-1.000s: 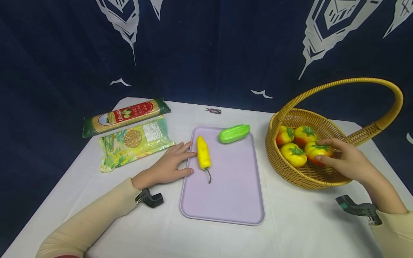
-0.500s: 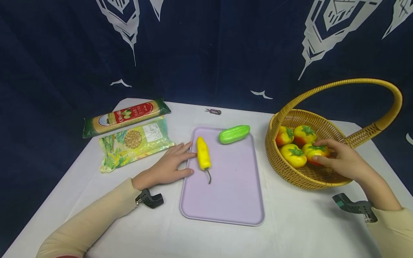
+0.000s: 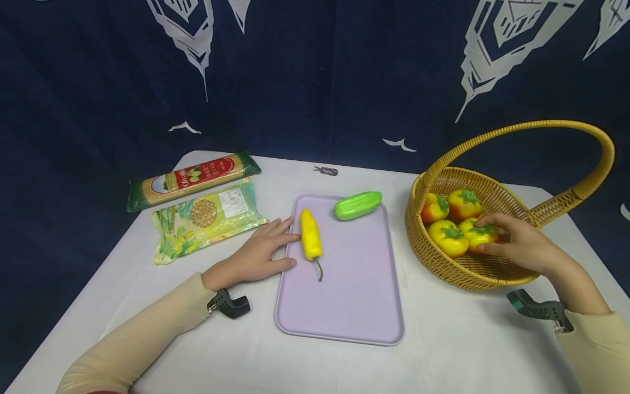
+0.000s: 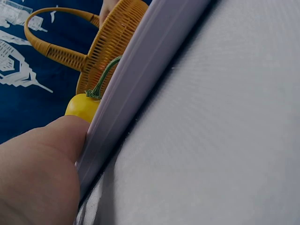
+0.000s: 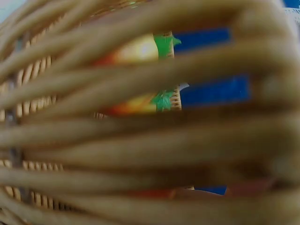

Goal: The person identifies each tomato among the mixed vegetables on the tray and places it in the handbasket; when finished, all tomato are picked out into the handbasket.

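In the head view my left hand [image 3: 258, 254] lies with fingers spread over the left rim of a lilac tray [image 3: 349, 306]. Its fingertips are close beside a yellow pepper [image 3: 310, 235] with a green stem; whether they touch it I cannot tell. A green cucumber [image 3: 357, 206] lies at the tray's far right corner. At the right, my right hand [image 3: 529, 243] reaches into a wicker basket [image 3: 445, 271] and holds a yellow-orange persimmon [image 3: 481, 234] between thumb and fingers. Several like it sit there. Blurred wicker [image 5: 140, 136] hides most of the right wrist view.
A pasta packet [image 3: 192, 180] and a yellow-green bag [image 3: 209, 216] lie at the back left. A tiny purple item [image 3: 326, 171] is near the far table edge. The basket's tall handle [image 3: 531, 125] arches above its rim. Behind hangs a dark blue cloth [image 3: 315, 82].
My right hand has shifted slightly left inside the basket, and the persimmon in it has moved closer to its neighbours. The left hand has stayed in place.
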